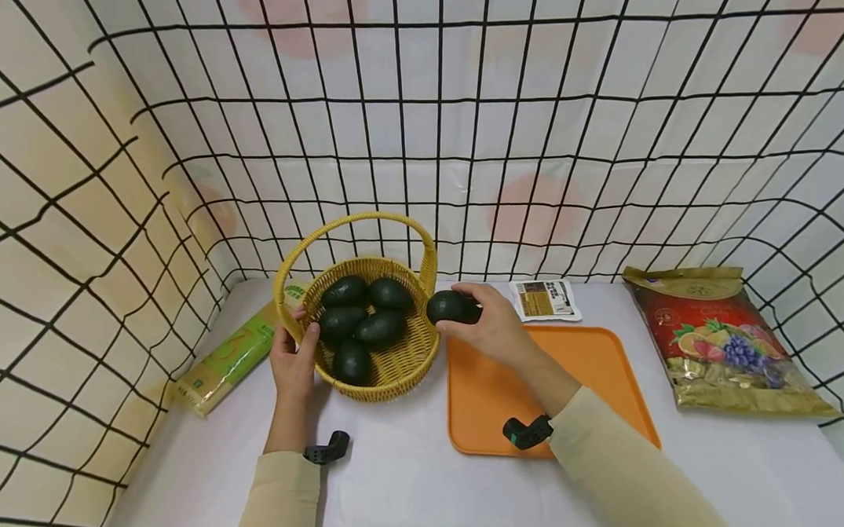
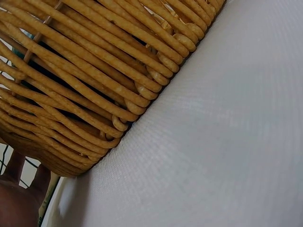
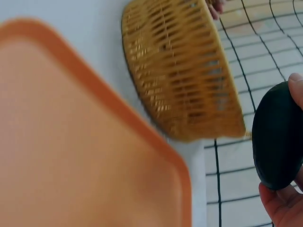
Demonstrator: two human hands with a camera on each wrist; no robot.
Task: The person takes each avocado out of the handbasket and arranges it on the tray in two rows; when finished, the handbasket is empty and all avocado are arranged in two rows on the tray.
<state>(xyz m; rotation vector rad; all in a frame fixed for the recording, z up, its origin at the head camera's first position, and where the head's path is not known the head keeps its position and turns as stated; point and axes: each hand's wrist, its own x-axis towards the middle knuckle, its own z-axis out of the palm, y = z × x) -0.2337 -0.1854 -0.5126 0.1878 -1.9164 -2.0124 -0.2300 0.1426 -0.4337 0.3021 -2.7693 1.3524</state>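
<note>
A yellow wicker basket (image 1: 399, 381) with a tall arched handle stands left of centre, and several dark green avocados (image 1: 381, 330) lie inside it. My left hand (image 1: 295, 362) grips the basket's left rim near the foot of the handle, thumb on the inner side. In the left wrist view the basket's woven wall (image 2: 94, 71) fills the upper left, with my fingers at its far edge. My right hand (image 1: 491, 323) holds another avocado (image 1: 449, 306) between thumb and fingers, just outside the basket's right rim. The right wrist view shows this avocado (image 3: 277, 137) pinched at both ends.
An orange tray (image 1: 582, 366) lies under my right forearm. Behind it is a small white packet (image 1: 547, 300). A red and gold fruit-print bag (image 1: 726, 344) lies at the right, a long green and yellow package (image 1: 231, 358) at the left. Black wire grid (image 1: 401, 103) encloses the table's back and sides.
</note>
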